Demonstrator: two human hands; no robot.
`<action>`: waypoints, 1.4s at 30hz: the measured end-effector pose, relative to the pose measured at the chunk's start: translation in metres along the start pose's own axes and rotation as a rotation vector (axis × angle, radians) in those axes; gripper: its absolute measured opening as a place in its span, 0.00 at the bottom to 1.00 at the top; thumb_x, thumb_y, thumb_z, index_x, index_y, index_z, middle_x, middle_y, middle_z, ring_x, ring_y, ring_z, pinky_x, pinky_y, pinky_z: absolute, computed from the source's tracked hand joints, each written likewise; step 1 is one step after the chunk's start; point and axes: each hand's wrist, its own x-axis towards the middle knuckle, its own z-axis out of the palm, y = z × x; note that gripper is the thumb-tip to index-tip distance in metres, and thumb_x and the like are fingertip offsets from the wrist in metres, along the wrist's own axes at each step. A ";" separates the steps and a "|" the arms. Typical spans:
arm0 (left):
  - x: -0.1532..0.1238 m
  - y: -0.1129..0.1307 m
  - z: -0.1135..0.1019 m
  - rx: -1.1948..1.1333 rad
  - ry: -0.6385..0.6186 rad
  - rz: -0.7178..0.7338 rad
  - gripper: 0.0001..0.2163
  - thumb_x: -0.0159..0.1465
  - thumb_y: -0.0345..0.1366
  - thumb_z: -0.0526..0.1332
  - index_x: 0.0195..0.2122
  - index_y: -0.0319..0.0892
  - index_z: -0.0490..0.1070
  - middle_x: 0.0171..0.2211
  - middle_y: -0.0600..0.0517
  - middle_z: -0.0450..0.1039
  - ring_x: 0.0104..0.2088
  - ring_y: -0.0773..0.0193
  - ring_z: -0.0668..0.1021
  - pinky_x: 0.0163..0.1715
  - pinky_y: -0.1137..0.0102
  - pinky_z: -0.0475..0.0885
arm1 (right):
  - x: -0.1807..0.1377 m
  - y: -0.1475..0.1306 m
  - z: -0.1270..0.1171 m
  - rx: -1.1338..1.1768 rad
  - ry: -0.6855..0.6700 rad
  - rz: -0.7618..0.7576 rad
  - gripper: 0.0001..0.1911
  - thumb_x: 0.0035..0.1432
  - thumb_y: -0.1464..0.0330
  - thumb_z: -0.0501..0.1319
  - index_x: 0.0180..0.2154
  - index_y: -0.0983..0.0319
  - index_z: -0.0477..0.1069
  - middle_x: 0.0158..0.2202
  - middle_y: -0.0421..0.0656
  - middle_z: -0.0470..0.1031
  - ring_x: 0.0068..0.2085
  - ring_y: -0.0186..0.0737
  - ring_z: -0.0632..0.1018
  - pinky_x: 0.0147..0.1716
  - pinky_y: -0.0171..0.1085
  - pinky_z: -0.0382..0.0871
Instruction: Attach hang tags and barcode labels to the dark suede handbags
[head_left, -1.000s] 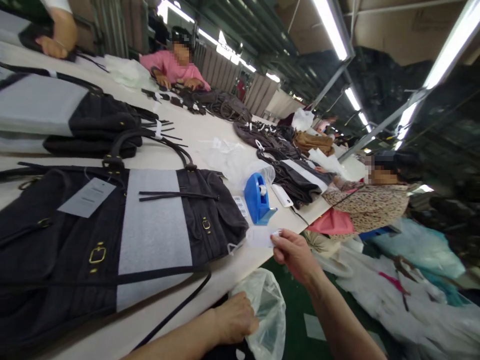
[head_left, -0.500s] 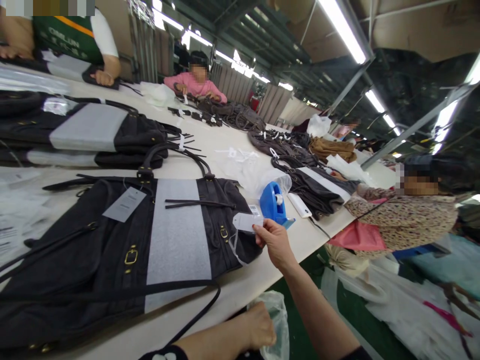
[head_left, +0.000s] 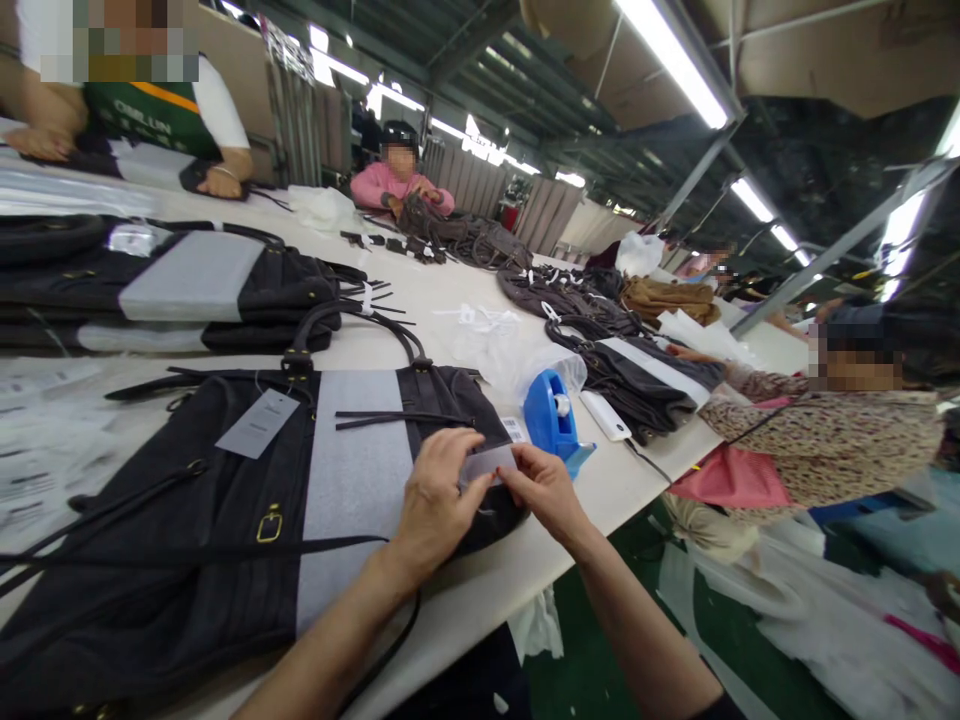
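Observation:
A dark handbag (head_left: 247, 480) lies on the table with a grey-white paper band (head_left: 360, 490) wrapped around its middle. My right hand (head_left: 544, 490) pinches the right end of a white tag (head_left: 491, 461) above the bag's right side. At the tag's left end is my left hand (head_left: 439, 495), its fingers curled over and its thumb along the lower edge. A grey hang tag (head_left: 259, 422) lies on the bag's left part. Just beyond my right hand stands a blue tape dispenser (head_left: 551, 415).
More banded dark bags (head_left: 187, 275) lie stacked at the left. A white device (head_left: 606, 415) with a cable sits right of the dispenser, near another dark bag (head_left: 645, 375). Co-workers sit around the white table (head_left: 420, 285). Clear plastic bags (head_left: 52, 440) lie at the left.
My left hand has risen from below the table edge to the tag, letting go of a clear plastic bag or leaving it behind. My right hand keeps its pinch on the tag.

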 end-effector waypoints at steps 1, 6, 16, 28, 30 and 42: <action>0.006 -0.007 -0.004 0.004 0.027 -0.067 0.16 0.54 0.34 0.60 0.45 0.40 0.67 0.44 0.46 0.71 0.44 0.58 0.72 0.42 0.65 0.68 | 0.000 -0.001 0.000 0.010 -0.019 0.007 0.10 0.49 0.63 0.62 0.33 0.63 0.71 0.19 0.35 0.65 0.17 0.28 0.63 0.16 0.29 0.55; 0.001 -0.028 0.004 -0.372 -0.331 -0.542 0.13 0.56 0.45 0.57 0.27 0.39 0.68 0.19 0.53 0.70 0.18 0.69 0.69 0.14 0.77 0.58 | -0.001 -0.002 0.004 0.098 0.099 0.003 0.11 0.48 0.62 0.64 0.32 0.63 0.73 0.21 0.36 0.67 0.20 0.29 0.64 0.20 0.30 0.56; -0.011 -0.032 0.017 -0.823 -0.192 -0.719 0.17 0.50 0.47 0.64 0.27 0.36 0.66 0.14 0.54 0.68 0.10 0.75 0.62 0.08 0.81 0.51 | -0.001 0.007 0.042 0.328 0.332 0.132 0.14 0.43 0.60 0.67 0.21 0.64 0.69 0.17 0.36 0.65 0.20 0.29 0.62 0.20 0.30 0.57; -0.011 -0.042 0.016 -0.870 -0.150 -0.685 0.20 0.53 0.48 0.62 0.41 0.38 0.67 0.19 0.57 0.67 0.12 0.74 0.66 0.08 0.80 0.55 | -0.003 0.022 0.051 -0.034 0.158 0.025 0.13 0.52 0.61 0.60 0.30 0.65 0.73 0.24 0.40 0.70 0.25 0.33 0.68 0.25 0.33 0.61; -0.011 -0.044 0.016 -0.865 -0.145 -0.706 0.19 0.54 0.49 0.61 0.38 0.37 0.68 0.17 0.58 0.65 0.11 0.75 0.65 0.08 0.81 0.52 | -0.005 0.016 0.046 -0.080 0.117 0.001 0.12 0.52 0.61 0.60 0.30 0.64 0.72 0.25 0.40 0.70 0.26 0.34 0.68 0.26 0.33 0.62; -0.016 -0.034 0.011 -0.751 -0.225 -0.687 0.18 0.54 0.50 0.60 0.26 0.37 0.64 0.19 0.53 0.70 0.09 0.75 0.64 0.06 0.81 0.50 | 0.003 0.001 0.026 -0.093 0.224 -0.017 0.12 0.53 0.60 0.58 0.25 0.62 0.69 0.22 0.36 0.67 0.26 0.33 0.66 0.26 0.32 0.58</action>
